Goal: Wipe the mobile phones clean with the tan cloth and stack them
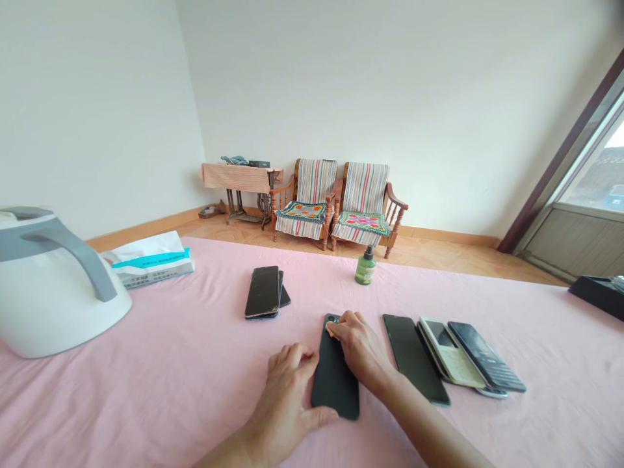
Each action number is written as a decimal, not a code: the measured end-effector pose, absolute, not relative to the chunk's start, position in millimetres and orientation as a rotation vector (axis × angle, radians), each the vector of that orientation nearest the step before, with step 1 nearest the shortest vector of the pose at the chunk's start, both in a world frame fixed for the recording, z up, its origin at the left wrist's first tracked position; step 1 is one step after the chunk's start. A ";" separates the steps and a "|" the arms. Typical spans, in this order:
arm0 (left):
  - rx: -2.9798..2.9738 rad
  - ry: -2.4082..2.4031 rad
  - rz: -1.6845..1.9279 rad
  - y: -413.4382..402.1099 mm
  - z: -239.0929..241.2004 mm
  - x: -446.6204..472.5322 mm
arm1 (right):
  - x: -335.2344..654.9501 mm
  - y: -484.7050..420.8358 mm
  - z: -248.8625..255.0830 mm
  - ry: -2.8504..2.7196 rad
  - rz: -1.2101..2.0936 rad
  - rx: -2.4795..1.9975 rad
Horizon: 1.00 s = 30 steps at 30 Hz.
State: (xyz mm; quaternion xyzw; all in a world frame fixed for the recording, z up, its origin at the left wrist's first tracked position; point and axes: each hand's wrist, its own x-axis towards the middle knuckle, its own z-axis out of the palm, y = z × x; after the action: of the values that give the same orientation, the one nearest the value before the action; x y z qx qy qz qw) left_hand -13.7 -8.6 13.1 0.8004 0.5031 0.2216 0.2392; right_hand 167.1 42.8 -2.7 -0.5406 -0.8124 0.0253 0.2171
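A dark smartphone (336,383) lies back side up on the pink cloth, its camera end pointing away from me. My left hand (285,403) grips it along the left edge, fingers curled by the side and thumb over the lower part. Pinched in my right hand (363,351) is a small yellowish piece of cloth (332,330), pressed to the phone's back near the camera. To the right lie a black smartphone (414,357), a white keypad phone (451,351) and a dark phone (487,357), partly overlapping others. Left of my hands is a small stack of phones (263,292).
A white and grey kettle (58,292) and a tissue pack (151,260) stand at the left of the pink-covered table (195,377). A green pump bottle (365,266) stands near the far edge, a black box (597,296) at far right. Beyond are two wooden chairs (365,195).
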 end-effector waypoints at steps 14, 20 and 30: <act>2.198 1.372 0.628 -8.5 7.6 -16.7 | 167.1 47.9 -5.5 -2.194 0.042 -1.550; 2.189 1.380 0.653 -9.1 3.1 -19.5 | 164.2 36.0 -8.2 -2.210 0.040 -1.546; 2.179 1.362 0.642 -9.4 7.1 -18.9 | 162.1 48.0 -2.8 -2.205 0.037 -1.591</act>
State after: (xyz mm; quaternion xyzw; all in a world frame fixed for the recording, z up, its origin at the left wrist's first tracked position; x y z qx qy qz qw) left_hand -18.9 -9.4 7.1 0.7978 0.4988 0.2352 0.2439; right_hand 162.1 48.0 -2.8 -0.5722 -0.7929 0.0133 0.2093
